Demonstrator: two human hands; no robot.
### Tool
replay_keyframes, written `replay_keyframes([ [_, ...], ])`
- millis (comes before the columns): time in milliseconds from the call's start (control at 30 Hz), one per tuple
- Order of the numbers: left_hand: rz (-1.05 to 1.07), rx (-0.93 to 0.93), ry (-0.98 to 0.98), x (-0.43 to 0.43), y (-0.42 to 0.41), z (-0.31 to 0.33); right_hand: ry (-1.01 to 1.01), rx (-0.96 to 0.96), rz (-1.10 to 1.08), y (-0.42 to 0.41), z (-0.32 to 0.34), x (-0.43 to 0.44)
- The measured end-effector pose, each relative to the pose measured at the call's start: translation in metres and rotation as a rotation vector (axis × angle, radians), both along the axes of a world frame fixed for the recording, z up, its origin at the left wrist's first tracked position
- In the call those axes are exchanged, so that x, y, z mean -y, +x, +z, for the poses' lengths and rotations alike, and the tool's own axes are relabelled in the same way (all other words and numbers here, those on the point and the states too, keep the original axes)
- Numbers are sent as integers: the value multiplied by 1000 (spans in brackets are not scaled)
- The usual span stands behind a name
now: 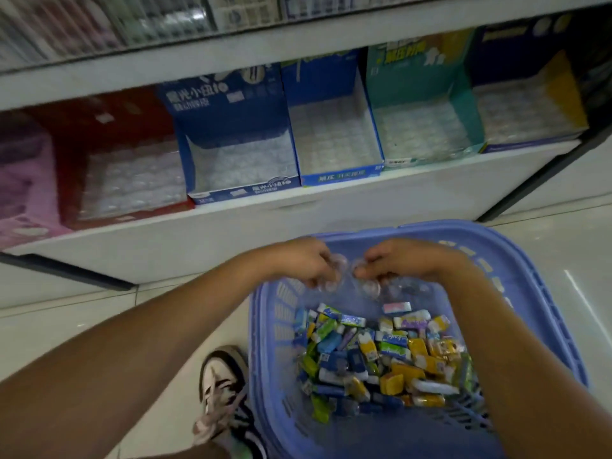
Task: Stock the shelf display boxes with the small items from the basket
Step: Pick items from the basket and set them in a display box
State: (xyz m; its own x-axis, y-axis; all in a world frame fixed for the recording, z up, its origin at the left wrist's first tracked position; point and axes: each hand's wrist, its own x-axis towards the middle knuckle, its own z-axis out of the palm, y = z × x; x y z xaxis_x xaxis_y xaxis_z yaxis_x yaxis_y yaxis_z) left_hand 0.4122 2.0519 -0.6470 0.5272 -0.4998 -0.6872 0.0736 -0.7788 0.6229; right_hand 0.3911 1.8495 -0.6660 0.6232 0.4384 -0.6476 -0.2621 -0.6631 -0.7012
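Note:
A blue plastic basket (543, 293) stands on the floor, filled with several small colourful wrapped items (381, 356). Over its far end, my left hand (308, 263) and my right hand (407, 260) both pinch a clear plastic blister piece (361, 279) between them. On the low white shelf above stand open display boxes with clear trays inside: a red box (116, 160), a dark blue box (238, 144), a blue box (334, 127), a teal box (424, 107) and a navy and yellow box (530, 94).
A pink box (23, 187) sits at the shelf's far left. My shoe (225, 392) rests on the tiled floor left of the basket. A higher shelf (165, 44) with packaged goods overhangs the boxes. A dark shelf upright (546, 170) stands at right.

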Motion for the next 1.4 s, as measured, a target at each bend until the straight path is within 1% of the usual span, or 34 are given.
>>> replay_keyframes([
  [33,87,-26,-66,-11,1,16,83,-9,-51,3,14,-9],
  [133,352,-87,-280,-50,-3,56,472,-137,-331,3,53,-42],
  [167,433,-107,-349,-63,-6,67,561,-126,-385,2,63,-54],
  [233,534,-96,-432,-90,-11,82,614,-15,-431,5,80,-79],
  [300,574,36,-412,-116,-14,88,587,124,-448,12,94,-104],
  [367,631,210,-383,-142,-11,89,581,211,-444,24,105,-129],
  [400,684,287,-378,-155,-8,89,558,255,-431,30,108,-143],
  [467,771,459,-363,-182,-2,87,382,438,-405,46,112,-170],
  [500,773,587,-309,-195,2,84,287,551,-411,55,113,-183],
  [533,745,737,-218,-209,7,80,239,658,-436,63,115,-198],
  [600,685,1001,-15,-230,15,72,247,840,-429,79,118,-224],
  [633,666,1082,45,-237,19,69,223,926,-368,88,119,-238],
  [667,647,1129,72,-243,23,64,154,1004,-286,97,118,-251],
  [733,615,1151,77,-249,30,53,-37,1098,-124,118,113,-273],
  [800,599,1123,33,-250,32,40,-188,1131,-51,134,105,-287],
  [900,628,1103,-31,-249,27,23,-335,1281,16,147,94,-294],
  [967,658,1124,-66,-248,24,17,-377,1328,89,152,88,-294],
  [1067,690,1122,-75,-247,23,16,-395,1336,137,154,87,-298],
  [1133,699,1121,-74,-247,24,15,-511,1304,204,158,88,-301],
  [1200,714,1100,-69,-247,25,14,-588,1235,215,157,91,-303],
  [1300,752,1042,-75,-248,27,15,-550,1262,169,157,91,-310],
  [1367,781,1001,-99,-248,27,16,-544,1190,185,157,92,-315],
  [1400,794,987,-107,-248,27,17,-511,1118,164,156,95,-318],
])
